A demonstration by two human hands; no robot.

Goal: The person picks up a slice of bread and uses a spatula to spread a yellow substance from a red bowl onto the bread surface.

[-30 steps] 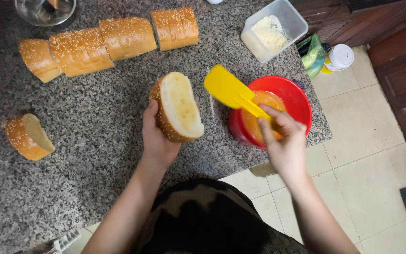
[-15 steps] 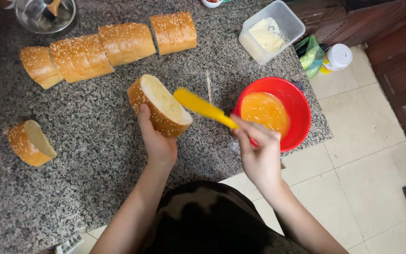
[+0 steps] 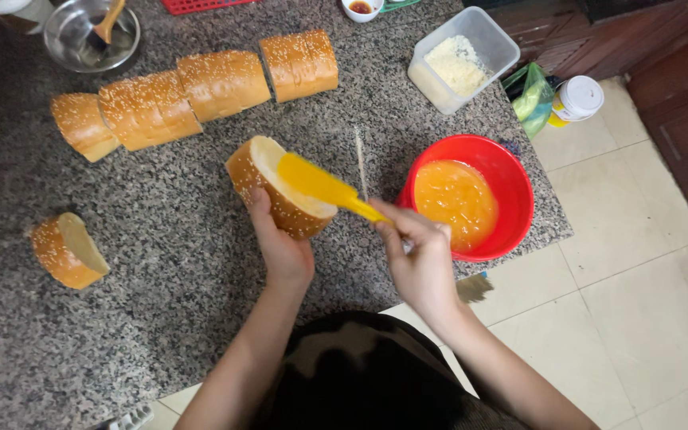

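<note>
My left hand [image 3: 280, 243] grips a thick sesame bread slice [image 3: 268, 187] from below, tilted so its pale cut face points up and right. My right hand [image 3: 417, 259] holds a yellow spatula [image 3: 320, 185] by its handle; the blade lies flat on the cut face of the slice. Just right of my right hand stands a red bowl [image 3: 511, 179] filled with orange-yellow liquid [image 3: 455, 199].
Several more sesame bread pieces [image 3: 201, 87] lie in a row at the back of the granite counter [image 3: 161, 263]; an end piece [image 3: 65, 251] lies at left. Also there: a glass bowl [image 3: 93, 36], a clear tub of white crumbs [image 3: 459, 60], a thin stick [image 3: 361, 163], a counter edge with tiled floor [image 3: 639, 263] beyond.
The spatula left the red bowl and moved left onto the slice's cut face. My left hand shifted the slice slightly left and kept hold of it.
</note>
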